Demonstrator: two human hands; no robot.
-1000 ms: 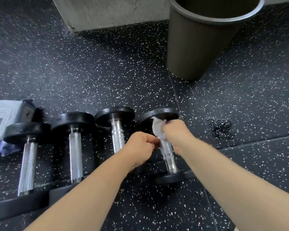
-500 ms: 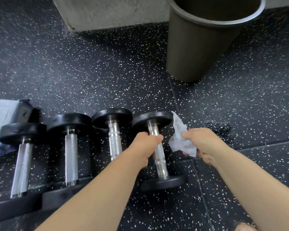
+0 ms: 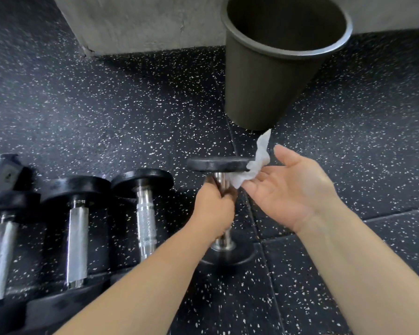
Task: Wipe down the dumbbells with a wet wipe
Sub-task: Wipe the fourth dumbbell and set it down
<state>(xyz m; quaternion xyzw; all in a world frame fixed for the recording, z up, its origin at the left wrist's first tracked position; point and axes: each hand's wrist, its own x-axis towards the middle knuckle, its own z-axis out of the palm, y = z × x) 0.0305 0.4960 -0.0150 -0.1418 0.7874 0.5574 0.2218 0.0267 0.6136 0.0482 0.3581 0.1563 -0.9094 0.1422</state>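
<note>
Head view: left hand (image 3: 213, 209) grips the handle of the rightmost dumbbell (image 3: 218, 164), stood on end on the floor (image 3: 107, 117). Right hand (image 3: 290, 189), palm up and fingers straight, presses the wet wipe (image 3: 249, 172) against its upper head. Wiping that head seems underway; next, sweep round the rim.

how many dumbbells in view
4 dumbbells: one stood on end, held by the left hand; three lying in a row to its left. More may hide past the left edge.
</note>
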